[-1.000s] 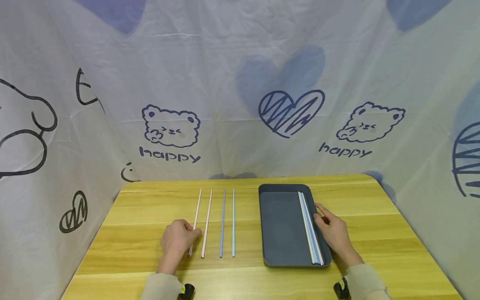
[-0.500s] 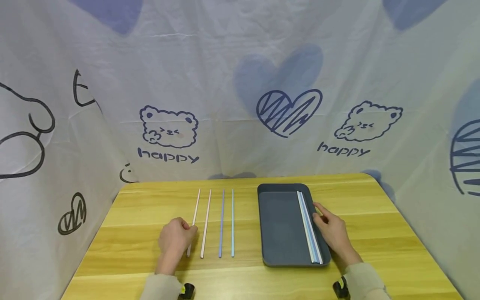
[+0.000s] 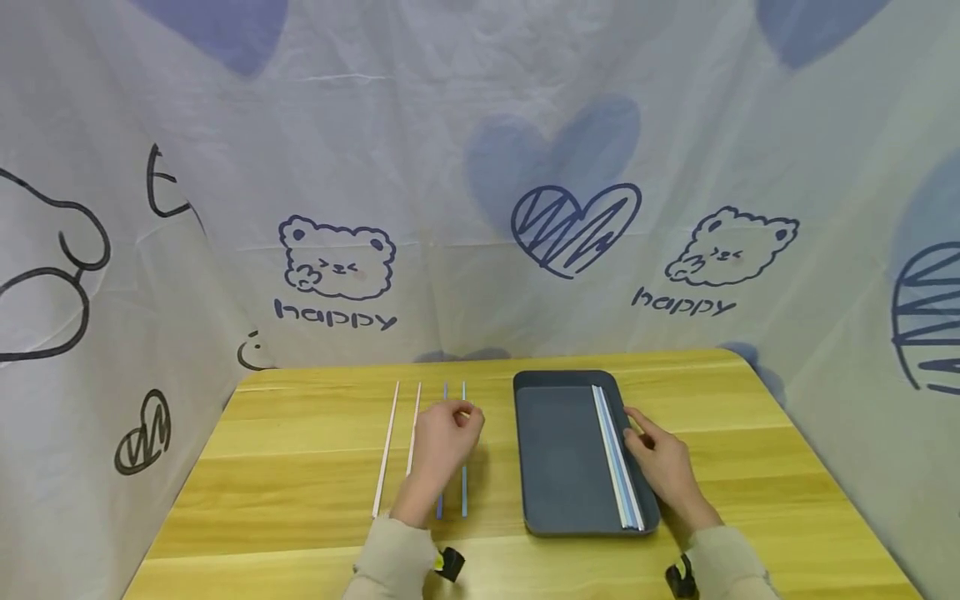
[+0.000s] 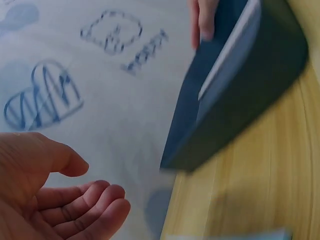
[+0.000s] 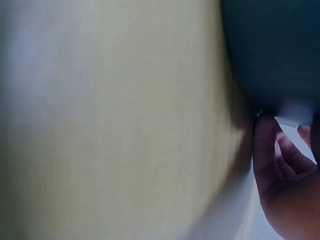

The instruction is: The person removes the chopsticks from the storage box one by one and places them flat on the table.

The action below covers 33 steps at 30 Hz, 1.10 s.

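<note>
Left hand [image 3: 447, 435] loosely curled, nothing in it, above the sticks on the left. It partly hides the second pale stick [image 3: 416, 408], blue stick [image 3: 440, 507] and light-blue stick [image 3: 464, 492]; first pale stick [image 3: 386, 454] in full view farther left. All four lie apart, pointing near to far. Right hand [image 3: 663, 465] holds the right rim of the dark tray [image 3: 558, 467]; stick bundle [image 3: 617, 458] lies inside along its right side. Wood-grain bench [image 3: 262, 467] underneath, printed cloth [image 3: 442, 167] at far side.
</note>
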Tool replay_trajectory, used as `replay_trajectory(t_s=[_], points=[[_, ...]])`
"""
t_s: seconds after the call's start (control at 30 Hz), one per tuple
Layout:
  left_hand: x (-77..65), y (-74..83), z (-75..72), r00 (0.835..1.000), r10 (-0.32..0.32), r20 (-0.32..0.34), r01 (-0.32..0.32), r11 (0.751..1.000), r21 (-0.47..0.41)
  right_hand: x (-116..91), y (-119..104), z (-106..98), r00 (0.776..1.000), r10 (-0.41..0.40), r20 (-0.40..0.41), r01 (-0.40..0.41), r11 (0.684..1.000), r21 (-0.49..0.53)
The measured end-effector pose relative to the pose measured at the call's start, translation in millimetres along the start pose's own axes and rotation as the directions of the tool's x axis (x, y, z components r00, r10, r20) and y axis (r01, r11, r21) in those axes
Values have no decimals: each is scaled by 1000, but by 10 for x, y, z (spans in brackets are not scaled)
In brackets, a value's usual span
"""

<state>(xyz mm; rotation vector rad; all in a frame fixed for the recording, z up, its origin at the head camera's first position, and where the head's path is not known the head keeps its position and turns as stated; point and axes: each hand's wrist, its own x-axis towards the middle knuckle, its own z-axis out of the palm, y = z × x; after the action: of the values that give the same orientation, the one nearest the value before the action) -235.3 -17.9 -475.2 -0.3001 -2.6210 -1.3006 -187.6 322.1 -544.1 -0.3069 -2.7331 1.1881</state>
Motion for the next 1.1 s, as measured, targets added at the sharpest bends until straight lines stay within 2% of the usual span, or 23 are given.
replay_trajectory(t_s=[0.13,0.23,0.37,0.77,1.1], points=[[13,197,197,998,34,53,-30,997,-68,-7,3,7,1000,5,-3,-5,1000,-1],[12,323,309,996,79,52,-75,994,-78,-10,7,2,1000,11,1,-11,1000,5],[-1,428,414,992,103,75,-96,992,-87,-7,14,6,1000,10,-2,-10,1000,7],[-52,541,592,988,63,143,-50,994,-94,2,12,11,1000,5,-7,-4,1000,2],[-143,625,854,976,68,207,-42,991,-127,3,7,10,1000,15,-5,-15,1000,-3]])
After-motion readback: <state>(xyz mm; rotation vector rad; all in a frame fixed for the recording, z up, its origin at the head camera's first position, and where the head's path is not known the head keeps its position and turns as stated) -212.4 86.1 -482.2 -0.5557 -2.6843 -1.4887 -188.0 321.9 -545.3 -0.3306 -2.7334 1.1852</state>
